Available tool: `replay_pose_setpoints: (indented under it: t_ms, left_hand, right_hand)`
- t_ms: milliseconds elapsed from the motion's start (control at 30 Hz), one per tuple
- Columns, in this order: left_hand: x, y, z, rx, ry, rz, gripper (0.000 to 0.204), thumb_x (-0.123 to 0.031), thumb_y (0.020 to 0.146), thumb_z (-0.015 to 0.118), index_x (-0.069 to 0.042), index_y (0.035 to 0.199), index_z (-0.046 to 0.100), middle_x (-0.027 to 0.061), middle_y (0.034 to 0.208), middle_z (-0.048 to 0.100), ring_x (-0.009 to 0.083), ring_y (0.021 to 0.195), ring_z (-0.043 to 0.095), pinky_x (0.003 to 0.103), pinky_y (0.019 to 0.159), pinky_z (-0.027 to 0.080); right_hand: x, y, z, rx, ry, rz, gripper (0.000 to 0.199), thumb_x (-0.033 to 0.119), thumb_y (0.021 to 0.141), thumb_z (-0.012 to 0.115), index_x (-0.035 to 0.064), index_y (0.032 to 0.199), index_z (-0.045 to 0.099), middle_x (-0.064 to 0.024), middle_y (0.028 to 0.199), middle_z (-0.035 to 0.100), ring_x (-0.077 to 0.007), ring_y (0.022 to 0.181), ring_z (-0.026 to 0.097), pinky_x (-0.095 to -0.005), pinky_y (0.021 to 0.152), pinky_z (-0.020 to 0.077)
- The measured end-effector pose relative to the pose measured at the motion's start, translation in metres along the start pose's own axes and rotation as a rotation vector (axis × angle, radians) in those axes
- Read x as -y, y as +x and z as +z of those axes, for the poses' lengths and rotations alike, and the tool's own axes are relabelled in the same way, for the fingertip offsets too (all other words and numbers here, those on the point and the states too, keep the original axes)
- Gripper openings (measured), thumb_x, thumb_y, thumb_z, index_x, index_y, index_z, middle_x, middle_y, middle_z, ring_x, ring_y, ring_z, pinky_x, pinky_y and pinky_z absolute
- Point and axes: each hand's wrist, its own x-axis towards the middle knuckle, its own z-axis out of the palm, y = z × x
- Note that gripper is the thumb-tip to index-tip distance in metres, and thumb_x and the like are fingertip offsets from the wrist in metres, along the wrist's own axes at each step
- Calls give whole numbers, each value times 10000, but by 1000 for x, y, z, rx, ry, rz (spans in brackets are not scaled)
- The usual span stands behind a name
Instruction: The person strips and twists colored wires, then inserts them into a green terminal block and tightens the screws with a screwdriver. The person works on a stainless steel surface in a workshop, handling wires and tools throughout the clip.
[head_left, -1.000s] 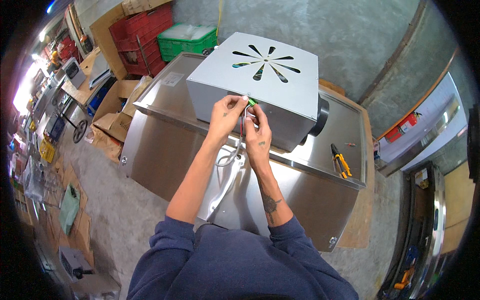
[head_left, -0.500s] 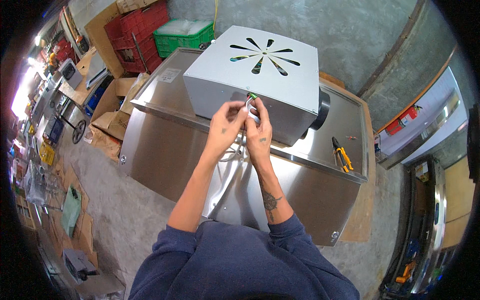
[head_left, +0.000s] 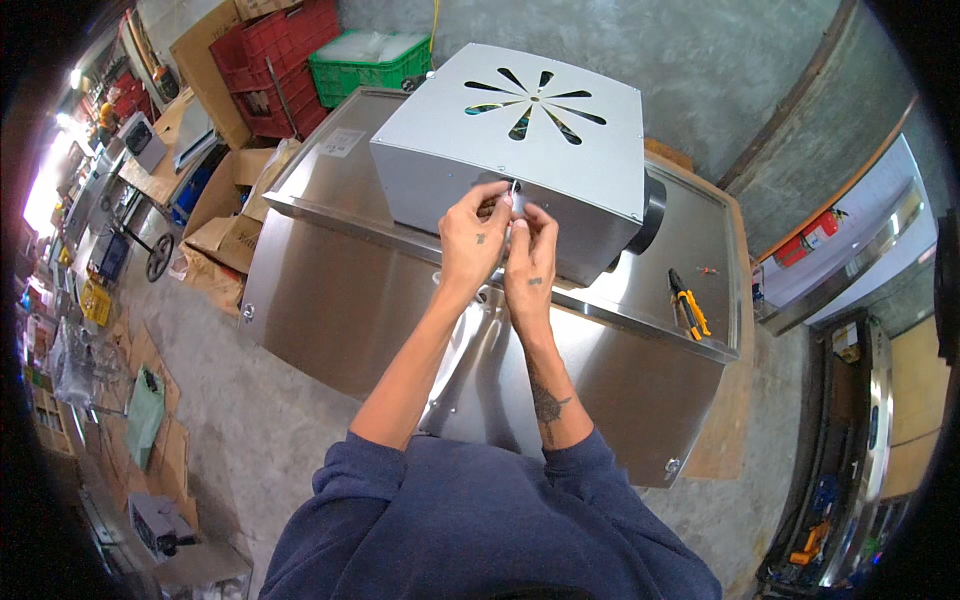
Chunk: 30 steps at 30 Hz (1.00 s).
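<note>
A grey sheet-metal box (head_left: pixel 440 185) sits on a brushed steel hood (head_left: pixel 350 280), and both my hands work at its front face, near a small dark hole under the top edge. My left hand (head_left: pixel 472 237) is closed in a pinch on thin wires (head_left: pixel 514 190), a pale one showing above its fingertips. Just beside it, my right hand (head_left: pixel 530 258) has its fingers curled and pinched on the wires a little lower. The fingers hide most of the wires and their ends.
Yellow-handled pliers (head_left: pixel 690 305) lie on the hood to the right, near a small red-tipped piece (head_left: pixel 708 270). A black round duct collar (head_left: pixel 652 215) juts from the box's right side. Red crates (head_left: pixel 275 60), a green crate (head_left: pixel 370 65) and cardboard (head_left: pixel 225 240) stand at the far left.
Both hands have moved slightly up and right, closer to the hole. The green piece at my fingertips no longer shows, and the grey cable loop below my hands is mostly out of sight.
</note>
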Motion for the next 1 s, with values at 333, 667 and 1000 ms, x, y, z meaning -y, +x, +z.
replay_pose_setpoints:
  t_ms: [333, 667, 1000]
  left_hand:
    - [3, 11, -7, -41, 33, 109, 244, -169, 1021, 740, 36, 1151, 719, 115, 987, 779, 163, 917, 741, 329, 843, 600]
    - [18, -15, -43, 253, 337, 167, 234, -51, 1015, 664, 12, 1241, 666, 204, 1008, 780, 295, 926, 787, 423, 853, 585]
    - [23, -22, -9, 51, 256, 499, 217, -144, 1113, 628, 32, 1225, 689, 104, 1017, 683, 163, 902, 642, 312, 777, 519]
  right_hand:
    - [1, 1, 12, -8, 56, 105, 277, 195, 1129, 577, -36, 1253, 487, -146, 992, 722, -175, 904, 687, -333, 823, 558]
    - [-12, 42, 32, -185, 309, -50, 256, 202, 1103, 660, -1, 1147, 509, -195, 1097, 794, -129, 845, 706, -277, 704, 607]
    - [-33, -35, -72, -75, -147, 11, 285, 227, 1141, 552, -9, 1301, 557, -157, 1165, 712, -215, 1013, 673, -399, 898, 561]
